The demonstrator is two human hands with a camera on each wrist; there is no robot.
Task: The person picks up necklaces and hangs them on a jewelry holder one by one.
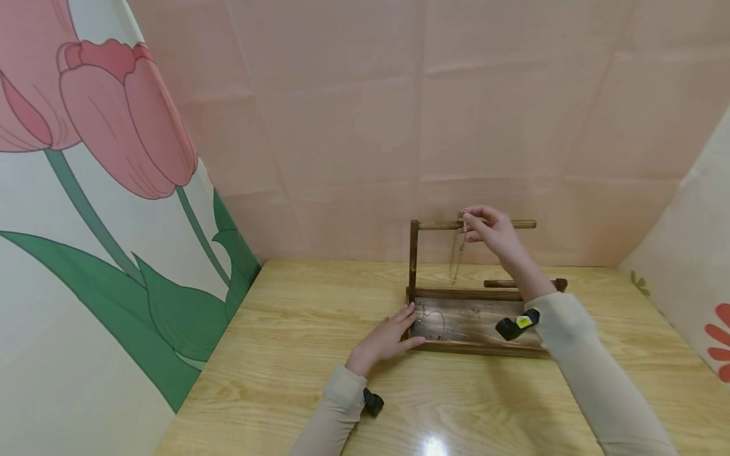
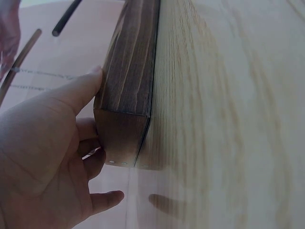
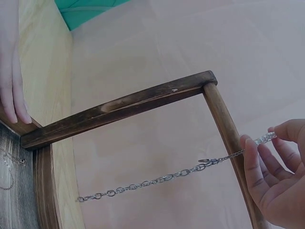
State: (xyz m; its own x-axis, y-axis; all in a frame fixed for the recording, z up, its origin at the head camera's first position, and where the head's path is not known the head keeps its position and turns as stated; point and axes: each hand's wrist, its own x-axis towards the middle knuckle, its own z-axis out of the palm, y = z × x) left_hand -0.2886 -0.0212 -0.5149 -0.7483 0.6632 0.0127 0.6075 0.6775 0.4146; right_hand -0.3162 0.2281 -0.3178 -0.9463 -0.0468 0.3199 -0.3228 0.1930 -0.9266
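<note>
In the head view my right hand (image 1: 492, 233) is at the upper bar (image 1: 433, 225) of a dark wooden jewelry stand (image 1: 485, 348). Its thumb and fingers pinch the clear-beaded part of a silver chain necklace (image 1: 454, 263), whose strands hang below the bar. The right wrist view shows a clasp (image 3: 208, 162) and linked chain (image 3: 138, 186) crossing by the bar; whether it loops over the bar I cannot tell. My left hand (image 1: 388, 335) rests on the left end of the stand's tray, thumb along the front, fingers fairly straight against the end (image 2: 121, 138).
Another thin chain (image 1: 433, 313) lies inside the tray's left part. A shorter lower rod (image 1: 499, 284) juts leftward from the stand's right post. The stand is on a light wooden table (image 1: 274, 354), with a pink cloth backdrop (image 1: 353, 139) close behind.
</note>
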